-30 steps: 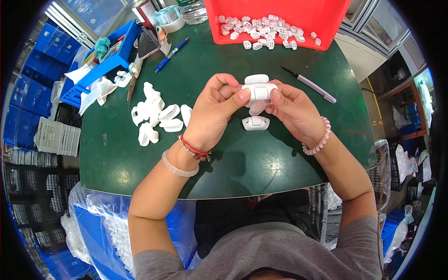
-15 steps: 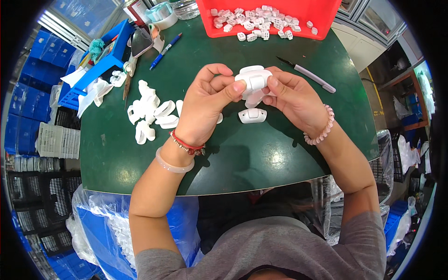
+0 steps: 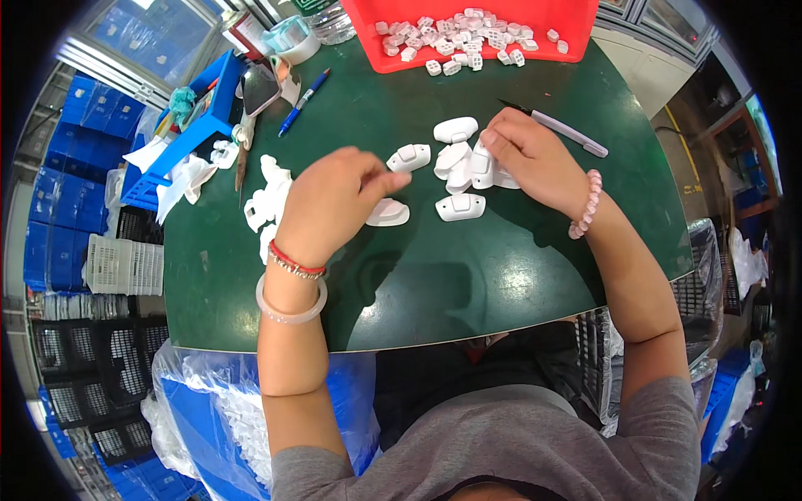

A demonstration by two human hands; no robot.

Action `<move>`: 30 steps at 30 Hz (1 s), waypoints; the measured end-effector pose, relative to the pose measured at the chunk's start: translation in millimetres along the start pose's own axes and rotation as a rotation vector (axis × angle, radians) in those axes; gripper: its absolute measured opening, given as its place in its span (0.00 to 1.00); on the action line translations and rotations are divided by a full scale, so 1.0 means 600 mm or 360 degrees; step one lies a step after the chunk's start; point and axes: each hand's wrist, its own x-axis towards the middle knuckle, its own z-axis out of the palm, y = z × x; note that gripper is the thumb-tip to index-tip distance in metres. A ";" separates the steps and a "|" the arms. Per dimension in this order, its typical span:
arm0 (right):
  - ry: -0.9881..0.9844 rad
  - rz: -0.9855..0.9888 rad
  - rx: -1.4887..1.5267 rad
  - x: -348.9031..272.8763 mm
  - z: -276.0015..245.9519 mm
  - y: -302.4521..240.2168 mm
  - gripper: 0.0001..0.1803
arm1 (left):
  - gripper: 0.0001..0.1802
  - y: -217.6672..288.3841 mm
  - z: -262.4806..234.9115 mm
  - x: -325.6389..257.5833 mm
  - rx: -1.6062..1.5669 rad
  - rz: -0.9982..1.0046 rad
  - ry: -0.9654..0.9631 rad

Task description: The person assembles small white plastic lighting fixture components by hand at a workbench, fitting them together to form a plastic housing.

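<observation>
My left hand (image 3: 334, 200) hovers over the green table (image 3: 434, 275), its fingers loosely apart and its fingertips next to a white plastic shell (image 3: 388, 214) that lies flat. My right hand (image 3: 530, 154) rests on a small cluster of white plastic parts (image 3: 468, 167) and pinches one of them with its fingertips. Around the cluster lie more white housings: one behind it (image 3: 455, 129), one to its left (image 3: 409, 157) and one in front of it (image 3: 460, 207). A pile of white shells (image 3: 266, 200) lies left of my left hand.
A red tray (image 3: 501, 46) with several small white pieces stands at the back. A grey-handled knife (image 3: 568, 134) lies right of my right hand. A blue pen (image 3: 302, 102), scissors (image 3: 242, 146) and a blue rack (image 3: 188, 138) sit at the back left. Blue crates surround the table.
Both hands held a white part up together before. Now they have parted and lowered, and several white parts lie spread on the table between them.
</observation>
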 end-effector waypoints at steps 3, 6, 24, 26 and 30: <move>0.0106 0.0077 -0.0018 0.000 0.008 -0.007 0.13 | 0.20 -0.006 -0.007 -0.010 0.0342 -0.0110 -0.0393; 0.0250 0.0042 -0.0081 0.005 0.005 0.002 0.10 | 0.21 -0.011 -0.002 -0.019 0.0317 0.0026 -0.0366; 0.0327 0.1342 -0.1497 0.009 -0.091 0.096 0.12 | 0.27 0.035 0.062 0.006 -0.0448 0.0440 0.0397; 0.0320 0.1344 -0.1508 0.010 -0.086 0.094 0.13 | 0.26 0.033 0.070 0.005 -0.0433 0.0563 0.0394; 0.0422 0.0988 -0.1558 0.008 -0.060 0.075 0.16 | 0.24 0.030 0.085 0.002 -0.0358 0.0500 0.0437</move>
